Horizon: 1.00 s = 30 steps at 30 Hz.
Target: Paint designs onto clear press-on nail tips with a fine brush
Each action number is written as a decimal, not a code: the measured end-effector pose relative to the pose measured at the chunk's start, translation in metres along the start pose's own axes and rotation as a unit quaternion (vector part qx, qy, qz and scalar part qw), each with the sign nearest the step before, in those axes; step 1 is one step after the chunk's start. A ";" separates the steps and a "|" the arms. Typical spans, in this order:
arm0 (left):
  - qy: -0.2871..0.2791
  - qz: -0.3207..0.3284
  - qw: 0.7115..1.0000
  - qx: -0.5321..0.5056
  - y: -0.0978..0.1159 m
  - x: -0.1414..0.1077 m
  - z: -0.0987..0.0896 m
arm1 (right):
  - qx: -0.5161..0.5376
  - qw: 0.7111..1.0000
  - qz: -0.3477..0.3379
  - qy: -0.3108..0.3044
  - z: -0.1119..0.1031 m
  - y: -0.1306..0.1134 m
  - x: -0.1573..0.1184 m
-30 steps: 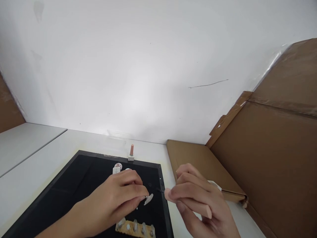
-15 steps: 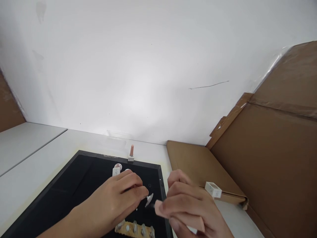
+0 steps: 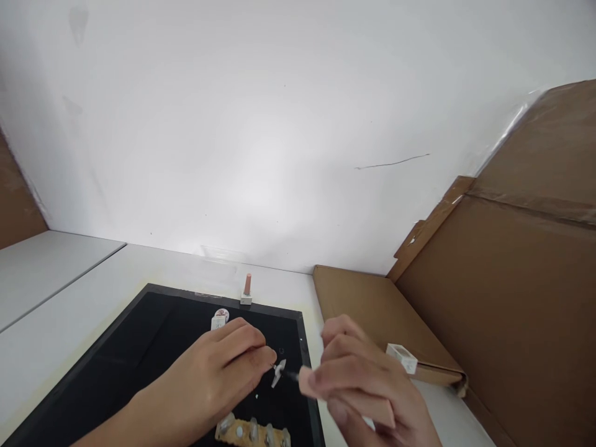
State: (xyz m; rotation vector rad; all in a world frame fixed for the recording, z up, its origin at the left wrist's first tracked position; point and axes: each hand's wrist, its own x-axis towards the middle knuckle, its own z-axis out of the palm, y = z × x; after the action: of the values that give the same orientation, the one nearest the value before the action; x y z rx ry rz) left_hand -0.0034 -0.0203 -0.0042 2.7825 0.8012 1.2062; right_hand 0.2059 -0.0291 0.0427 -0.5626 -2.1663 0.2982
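Note:
My left hand (image 3: 223, 366) is pinched by its fingertips on a thin stem that carries a small white petal-shaped piece (image 3: 278, 373). Facing it from the right, my right hand (image 3: 372, 379) is closed round the long pale-pink cap (image 3: 370, 405) of a nail polish brush. The dark bristle end (image 3: 291, 375) points left at the white piece, very close to it; I cannot tell whether they touch. Below the hands, a yellowish strip (image 3: 246, 439) with several clear, rounded pieces standing on it lies on the black mat (image 3: 162, 341).
A pink-capped nail polish bottle (image 3: 247, 289) stands at the mat's far edge. Near my left knuckles are a small white block (image 3: 217, 323) and a round patterned lid (image 3: 222, 313). A white box-like piece (image 3: 401, 358) sits at the edge of a flat cardboard box (image 3: 363, 298). Cardboard walls the right side.
The white piece has turned to a different angle at my left fingertips. My right hand and the brush have shifted slightly to the right.

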 end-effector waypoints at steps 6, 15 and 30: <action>0.004 0.004 1.000 0.000 -0.001 0.001 0.000 | -0.042 0.999 0.004 0.007 0.001 -0.002 0.003; 0.000 0.004 1.000 0.002 -0.001 0.000 0.000 | -0.053 0.999 0.000 0.009 0.001 -0.002 0.003; 0.025 0.015 1.000 -0.001 -0.001 0.002 -0.002 | -0.044 0.999 -0.005 -0.007 0.003 -0.002 0.001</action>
State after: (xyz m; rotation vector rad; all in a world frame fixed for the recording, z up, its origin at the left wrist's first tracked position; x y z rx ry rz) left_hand -0.0038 -0.0187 -0.0017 2.7838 0.7630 1.2865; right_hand 0.2024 -0.0301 0.0418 -0.6002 -2.2035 0.2015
